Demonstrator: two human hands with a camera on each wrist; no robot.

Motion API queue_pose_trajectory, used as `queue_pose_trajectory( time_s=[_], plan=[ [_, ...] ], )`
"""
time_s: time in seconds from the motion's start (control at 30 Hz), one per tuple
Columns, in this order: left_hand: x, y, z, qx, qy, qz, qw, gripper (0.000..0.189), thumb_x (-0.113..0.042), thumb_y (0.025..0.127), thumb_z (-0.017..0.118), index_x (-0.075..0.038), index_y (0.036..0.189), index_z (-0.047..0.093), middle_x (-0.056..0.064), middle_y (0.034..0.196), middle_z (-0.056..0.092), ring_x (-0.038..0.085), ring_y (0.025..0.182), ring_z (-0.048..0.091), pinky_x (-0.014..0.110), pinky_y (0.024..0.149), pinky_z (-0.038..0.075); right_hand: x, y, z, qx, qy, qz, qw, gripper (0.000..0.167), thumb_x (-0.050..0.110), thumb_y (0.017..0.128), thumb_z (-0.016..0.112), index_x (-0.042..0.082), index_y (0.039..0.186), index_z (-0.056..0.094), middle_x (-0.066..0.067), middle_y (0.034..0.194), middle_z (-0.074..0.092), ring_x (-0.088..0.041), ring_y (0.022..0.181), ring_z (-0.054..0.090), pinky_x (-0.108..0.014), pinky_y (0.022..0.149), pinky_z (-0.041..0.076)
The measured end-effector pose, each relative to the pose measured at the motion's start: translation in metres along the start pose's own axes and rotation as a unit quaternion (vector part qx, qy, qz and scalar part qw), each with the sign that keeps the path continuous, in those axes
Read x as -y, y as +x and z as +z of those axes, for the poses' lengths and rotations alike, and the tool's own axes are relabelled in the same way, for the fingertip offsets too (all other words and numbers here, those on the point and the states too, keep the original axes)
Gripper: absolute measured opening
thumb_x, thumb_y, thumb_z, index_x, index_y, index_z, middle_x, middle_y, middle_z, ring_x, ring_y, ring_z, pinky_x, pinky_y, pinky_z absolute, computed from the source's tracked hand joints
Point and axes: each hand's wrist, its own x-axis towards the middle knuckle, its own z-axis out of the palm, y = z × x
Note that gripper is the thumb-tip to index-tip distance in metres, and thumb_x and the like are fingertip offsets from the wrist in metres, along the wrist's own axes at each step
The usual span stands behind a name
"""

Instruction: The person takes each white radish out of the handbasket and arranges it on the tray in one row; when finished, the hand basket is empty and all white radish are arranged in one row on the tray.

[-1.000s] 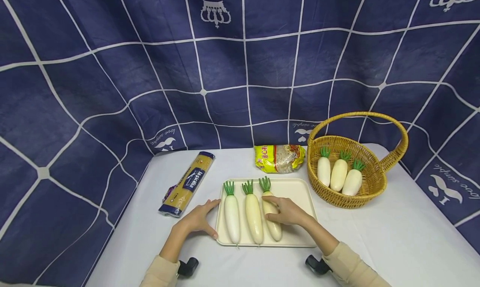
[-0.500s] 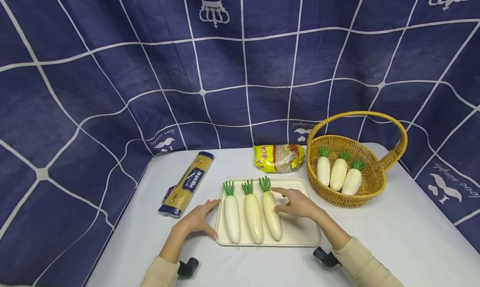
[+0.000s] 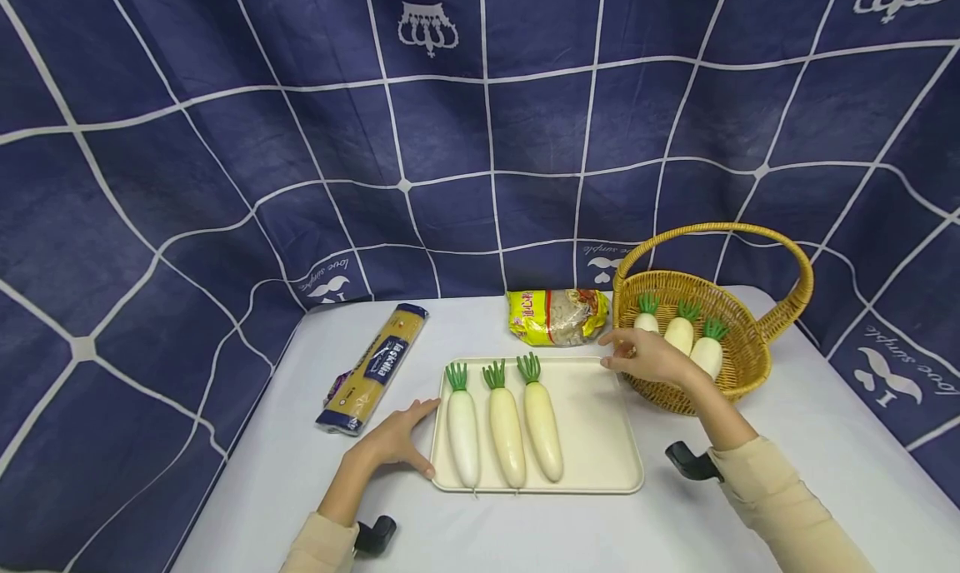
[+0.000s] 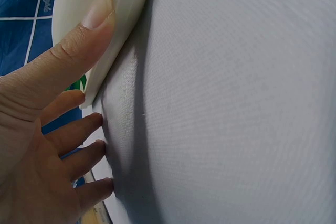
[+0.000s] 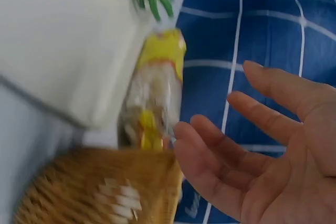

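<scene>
My left hand (image 3: pixel 392 440) rests at the left edge of a cream tray (image 3: pixel 596 440), fingers spread and relaxed. In the left wrist view its thumb overlaps the tray's rim (image 4: pixel 123 9). Three long white radishes with green tops lie side by side on the tray: a left one (image 3: pixel 463 440), a middle one (image 3: pixel 507 440) and a right one (image 3: pixel 543 431). My right hand (image 3: pixel 652 356) holds nothing and hovers over the tray's far right corner, in front of a wicker basket (image 3: pixel 667 396). Three shorter white radishes (image 3: pixel 707 358) sit in that basket, partly hidden by the hand.
A yellow food bag (image 3: pixel 558 316) lies behind the tray, close to the basket. To the left is a long pack of spaghetti (image 3: pixel 372 369), with a small purple packet (image 3: pixel 337 385) half hidden beside it. A blue checked curtain (image 3: pixel 450 206) hangs around the white table.
My right hand has left the right-hand radish on the tray and moved right and away from me, up to the basket's front. My left hand has stayed at the tray's edge.
</scene>
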Motion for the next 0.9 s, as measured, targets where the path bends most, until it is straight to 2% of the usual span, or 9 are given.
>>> queue_pose_trajectory(
  time_s=[0.17,0.3,0.37,0.6,0.73,0.9],
  plan=[
    [-0.001,-0.003,-0.002,0.002,0.006,0.014,0.9999,0.112,-0.03,0.041,0.092,-0.01,0.141,0.044,0.033,0.142,0.034,0.053,0.128,0.032,0.066,0.103,0.028,-0.015,0.004,-0.022,0.025,0.014,0.02,0.9994,0.032,0.012,0.089,0.062,-0.009,0.114,0.058,-0.02,0.093,0.065,-0.028,0.073,0.063,-0.034,0.058,0.055],
    [0.0,0.0,-0.001,0.003,0.0,0.008,1.0,0.112,-0.027,0.042,0.092,-0.01,0.141,0.043,0.032,0.143,0.033,0.052,0.13,0.03,0.065,0.105,0.026,-0.024,0.008,-0.036,0.045,0.027,0.055,0.9971,0.034,0.013,0.092,0.059,-0.01,0.116,0.055,-0.021,0.092,0.066,-0.032,0.076,0.064,-0.04,0.06,0.056],
    [0.001,0.001,0.0,0.002,0.004,0.003,1.0,0.112,-0.026,0.043,0.092,-0.01,0.142,0.042,0.03,0.144,0.033,0.05,0.131,0.031,0.064,0.105,0.026,-0.028,0.011,-0.041,0.049,0.028,0.067,0.9962,0.034,0.014,0.092,0.059,-0.009,0.116,0.056,-0.02,0.09,0.066,-0.032,0.078,0.064,-0.041,0.059,0.056],
    [0.001,0.0,0.002,0.0,0.01,-0.005,0.9999,0.112,-0.025,0.042,0.093,-0.01,0.141,0.043,0.029,0.144,0.034,0.049,0.13,0.033,0.063,0.105,0.029,-0.046,0.026,-0.054,0.059,0.017,0.102,0.9929,0.036,0.013,0.091,0.059,-0.01,0.118,0.053,-0.018,0.081,0.063,-0.027,0.069,0.06,-0.04,0.056,0.056],
    [0.001,0.0,0.001,0.0,0.01,-0.004,0.9999,0.112,-0.024,0.043,0.093,-0.01,0.142,0.042,0.03,0.144,0.034,0.05,0.13,0.033,0.064,0.105,0.029,-0.056,0.035,-0.057,0.068,-0.007,0.115,0.991,0.04,0.015,0.09,0.06,-0.01,0.12,0.05,-0.023,0.09,0.059,-0.029,0.071,0.06,-0.038,0.056,0.057],
    [0.001,0.0,0.001,0.001,0.011,-0.004,0.9999,0.112,-0.025,0.043,0.093,-0.01,0.142,0.042,0.03,0.144,0.033,0.05,0.13,0.032,0.064,0.105,0.028,-0.062,0.044,-0.059,0.072,-0.028,0.138,0.9874,0.051,0.02,0.087,0.063,-0.009,0.125,0.047,-0.036,0.119,0.047,-0.028,0.076,0.057,-0.04,0.057,0.058]
  ],
)
